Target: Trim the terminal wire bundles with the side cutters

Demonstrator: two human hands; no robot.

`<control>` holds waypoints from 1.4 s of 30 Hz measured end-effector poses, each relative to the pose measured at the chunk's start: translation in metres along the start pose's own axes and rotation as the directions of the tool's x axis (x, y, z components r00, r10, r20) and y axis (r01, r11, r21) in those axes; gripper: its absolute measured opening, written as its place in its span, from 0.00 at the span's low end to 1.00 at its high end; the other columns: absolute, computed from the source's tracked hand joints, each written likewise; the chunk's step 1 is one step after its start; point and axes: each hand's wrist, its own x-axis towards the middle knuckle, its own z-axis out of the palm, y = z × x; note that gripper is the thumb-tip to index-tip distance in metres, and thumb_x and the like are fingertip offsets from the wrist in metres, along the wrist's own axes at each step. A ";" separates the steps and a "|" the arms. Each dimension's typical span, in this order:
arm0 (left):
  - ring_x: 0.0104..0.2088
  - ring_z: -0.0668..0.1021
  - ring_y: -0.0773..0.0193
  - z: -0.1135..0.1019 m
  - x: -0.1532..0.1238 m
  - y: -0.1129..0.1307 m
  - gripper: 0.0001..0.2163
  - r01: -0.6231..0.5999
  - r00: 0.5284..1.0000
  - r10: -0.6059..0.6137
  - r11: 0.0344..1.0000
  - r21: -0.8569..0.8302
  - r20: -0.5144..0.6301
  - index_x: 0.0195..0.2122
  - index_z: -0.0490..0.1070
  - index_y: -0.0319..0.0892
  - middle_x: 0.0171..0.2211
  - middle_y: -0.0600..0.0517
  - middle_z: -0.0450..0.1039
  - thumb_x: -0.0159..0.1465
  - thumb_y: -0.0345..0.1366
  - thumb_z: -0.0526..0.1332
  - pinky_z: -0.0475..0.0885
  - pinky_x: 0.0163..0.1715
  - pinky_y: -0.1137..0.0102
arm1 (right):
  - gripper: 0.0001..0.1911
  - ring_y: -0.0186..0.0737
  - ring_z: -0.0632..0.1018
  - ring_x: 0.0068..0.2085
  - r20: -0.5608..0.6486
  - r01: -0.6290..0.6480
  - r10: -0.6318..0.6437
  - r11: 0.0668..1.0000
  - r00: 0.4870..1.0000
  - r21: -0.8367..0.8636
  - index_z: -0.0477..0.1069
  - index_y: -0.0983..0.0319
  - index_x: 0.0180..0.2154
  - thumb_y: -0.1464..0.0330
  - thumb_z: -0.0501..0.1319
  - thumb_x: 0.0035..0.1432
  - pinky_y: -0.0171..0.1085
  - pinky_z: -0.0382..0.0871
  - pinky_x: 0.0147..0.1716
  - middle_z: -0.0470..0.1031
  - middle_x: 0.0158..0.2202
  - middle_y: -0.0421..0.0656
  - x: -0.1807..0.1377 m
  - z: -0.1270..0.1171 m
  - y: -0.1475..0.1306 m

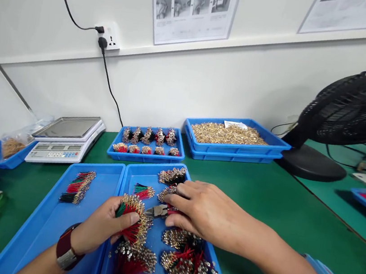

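Note:
My left hand (102, 225) is closed around a bundle of red and green wires with metal ring terminals (132, 218), held over the near blue tray (129, 179). My right hand (203, 210) grips small cutting pliers (157, 210), whose jaws point left at the bundle. More wire bundles (185, 264) lie in the same tray under and beside both hands. A watch sits on my left wrist.
A second blue tray (51, 223) on the left holds one small bundle (77, 185). Behind stand a tray of sorted bundles (148, 141), stacked trays of brass terminals (230, 137), a digital scale (63, 138) and a black fan (350, 110) at right.

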 end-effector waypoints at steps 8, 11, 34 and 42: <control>0.17 0.60 0.75 0.000 -0.001 -0.001 0.23 0.004 1.000 -0.003 1.000 -0.012 0.027 0.35 0.70 0.39 0.23 0.57 0.67 0.60 0.57 0.68 0.55 0.13 0.78 | 0.26 0.41 0.71 0.33 -0.015 0.022 -0.022 1.000 1.000 0.008 0.74 0.63 0.47 0.50 0.49 0.73 0.42 0.60 0.33 0.72 0.33 0.44 0.000 0.005 0.000; 0.17 0.60 0.75 -0.001 0.000 -0.001 0.24 0.002 0.999 -0.001 1.000 -0.012 0.036 0.35 0.71 0.38 0.23 0.58 0.67 0.60 0.58 0.68 0.55 0.14 0.78 | 0.27 0.41 0.71 0.33 -0.013 0.028 -0.027 0.999 1.000 0.028 0.75 0.63 0.47 0.49 0.48 0.73 0.42 0.61 0.33 0.72 0.33 0.45 0.001 0.006 0.001; 0.16 0.61 0.75 0.001 -0.002 0.006 0.25 0.047 0.999 -0.046 0.998 -0.031 0.028 0.37 0.71 0.38 0.24 0.58 0.67 0.59 0.58 0.69 0.55 0.12 0.79 | 0.25 0.42 0.72 0.33 -0.007 0.013 -0.013 1.000 1.000 0.014 0.74 0.61 0.47 0.50 0.48 0.74 0.41 0.57 0.31 0.73 0.33 0.44 -0.002 -0.003 -0.003; 0.16 0.62 0.76 0.000 -0.003 0.008 0.24 0.069 0.991 -0.056 0.992 -0.109 0.121 0.36 0.71 0.38 0.24 0.57 0.69 0.58 0.56 0.71 0.57 0.10 0.81 | 0.23 0.42 0.73 0.34 0.016 0.035 -0.035 0.999 0.999 0.023 0.74 0.62 0.48 0.51 0.50 0.74 0.42 0.60 0.32 0.73 0.33 0.44 -0.001 -0.001 -0.002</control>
